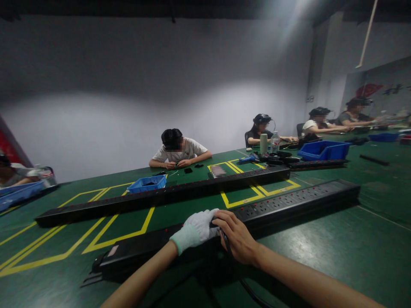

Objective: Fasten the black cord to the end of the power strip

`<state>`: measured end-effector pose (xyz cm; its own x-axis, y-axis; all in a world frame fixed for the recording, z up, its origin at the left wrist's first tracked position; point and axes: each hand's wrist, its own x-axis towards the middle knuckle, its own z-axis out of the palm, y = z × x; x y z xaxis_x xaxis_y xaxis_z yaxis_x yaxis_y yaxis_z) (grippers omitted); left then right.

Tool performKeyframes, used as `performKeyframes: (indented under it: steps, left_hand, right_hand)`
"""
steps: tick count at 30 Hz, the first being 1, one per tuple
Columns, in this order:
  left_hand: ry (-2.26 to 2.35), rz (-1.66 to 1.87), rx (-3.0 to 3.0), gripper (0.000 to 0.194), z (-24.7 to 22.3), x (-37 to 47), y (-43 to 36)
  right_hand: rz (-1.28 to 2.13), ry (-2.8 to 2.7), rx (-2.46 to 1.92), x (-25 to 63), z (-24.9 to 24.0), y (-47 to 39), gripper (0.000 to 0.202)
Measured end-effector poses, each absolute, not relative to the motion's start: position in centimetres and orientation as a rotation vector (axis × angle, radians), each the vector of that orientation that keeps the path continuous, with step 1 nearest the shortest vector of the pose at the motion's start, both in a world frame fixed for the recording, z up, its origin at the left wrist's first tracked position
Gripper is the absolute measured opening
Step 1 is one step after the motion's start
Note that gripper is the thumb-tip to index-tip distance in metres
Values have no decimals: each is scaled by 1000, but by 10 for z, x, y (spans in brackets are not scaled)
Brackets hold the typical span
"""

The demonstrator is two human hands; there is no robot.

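Observation:
A long black power strip with rows of sockets and small red marks lies slantwise across the table before me. My left hand, in a white glove with a pale green cuff, is closed over the middle of the strip. Against it is my bare right hand, its fingers curled round a black cord that runs down toward the bottom edge. A small dark piece shows between the two hands, mostly hidden by fingers; I cannot tell what it is.
Behind it lies a second long power strip. Blue bins stand on the green table, marked with yellow tape. A green cylinder and a clear bottle stand farther back. Several people sit at work around the table.

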<state>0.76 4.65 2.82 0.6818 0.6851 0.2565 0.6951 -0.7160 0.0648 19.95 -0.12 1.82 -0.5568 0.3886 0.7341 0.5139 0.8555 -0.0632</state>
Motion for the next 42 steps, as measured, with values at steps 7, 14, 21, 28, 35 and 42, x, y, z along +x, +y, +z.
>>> performKeyframes:
  steps: [7,14,21,28,35,42]
  left_hand:
    - [-832,-471,-3346,42,44,16,76]
    - [-831,-531,-3324,44,40,17,74]
    - [-943,-500,-3273,46,39,16,75]
    - [-948,-475,-3256,45,43,17,72]
    - [-937,-463,-3248,48,40,14,74]
    - [-929,-447,-3215,48,36,13,75]
  right_hand:
    - [-220,-2206,-672,197,19,-2,40]
    - [-225,-2202,-671,196,17,0,39]
    - [-236,-2246,-666,198,19,0,40]
    - [-249,-2266,-664,200,21,-1,39]
    - [-229,-2273,-670,200,22,-1,40]
    - [-215,-2272,-672,200,20,-1,39]
